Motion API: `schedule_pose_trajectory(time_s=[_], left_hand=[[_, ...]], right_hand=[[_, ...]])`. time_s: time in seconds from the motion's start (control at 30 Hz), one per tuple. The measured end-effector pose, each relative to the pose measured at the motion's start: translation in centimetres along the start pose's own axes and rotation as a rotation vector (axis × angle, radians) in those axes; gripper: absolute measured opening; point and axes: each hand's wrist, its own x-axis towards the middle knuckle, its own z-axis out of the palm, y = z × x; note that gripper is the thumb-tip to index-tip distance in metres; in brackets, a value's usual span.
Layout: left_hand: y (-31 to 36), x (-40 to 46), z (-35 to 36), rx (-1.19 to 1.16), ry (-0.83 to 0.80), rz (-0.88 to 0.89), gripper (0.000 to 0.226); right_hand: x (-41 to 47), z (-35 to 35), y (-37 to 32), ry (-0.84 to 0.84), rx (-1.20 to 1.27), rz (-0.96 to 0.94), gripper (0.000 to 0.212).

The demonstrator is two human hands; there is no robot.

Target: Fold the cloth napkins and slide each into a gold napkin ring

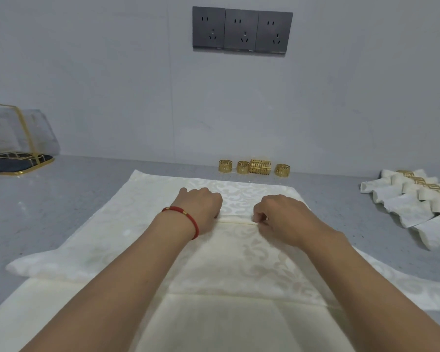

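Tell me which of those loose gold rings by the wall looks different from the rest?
The third from the left: it looks like two rings stacked, so it rises taller than the four single rings beside it, such as the leftmost and rightmost.

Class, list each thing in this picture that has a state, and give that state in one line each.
Top napkin: spread flat, near edge folded to the middle.
Left hand: pinching that folded edge.
Right hand: pinching the same edge.
Loose gold rings: empty, by the wall.
Finished napkins: rolled, ringed, overlapping in a row.
Wall sockets: nothing plugged in.
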Motion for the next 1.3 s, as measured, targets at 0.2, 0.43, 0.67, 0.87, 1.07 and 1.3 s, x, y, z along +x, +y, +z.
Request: schedule_pose_trajectory(time_s=[0.2, 0.43, 0.67, 0.87, 1.07, 1.3], left_hand=[[-0.7, -0.2, 0.5, -0.135, 0.001, -0.033, 0.025], [-0.5, -0.1, 0.8, -0.062, 0.068, 0.005, 0.018], [-0.4, -0.4, 0.0, -0.024, 0.032, 0.047, 0.031], [-1.6, -1.0, -1.5, -0.282, -0.128, -0.008, 0.029], [-1.4, -1.1, -1.0, -0.308, -0.118, -0.035, 0.026], [-0.8, -2.7, -0.5, -0.070, -0.001, 0.018, 0.021]], right_hand=[[-0.4, 0.8, 0.5, 0.082, 0.178, 0.033, 0.008], [-0.3, 0.7, 0.6, 0.084, 0.100, 0.008, 0.009], [-0.3, 0.5, 0.0, 0.101, -0.036, -0.071, 0.010], [-0.8, -0.5, -0.1, -0.016, 0.125, 0.015, 0.006], [-0.7, -0.1, 0.8, -0.042, 0.236, 0.027, 0.009], [-1.6, 0.2, 0.4, 0.047, 0.063, -0.031, 0.009]])
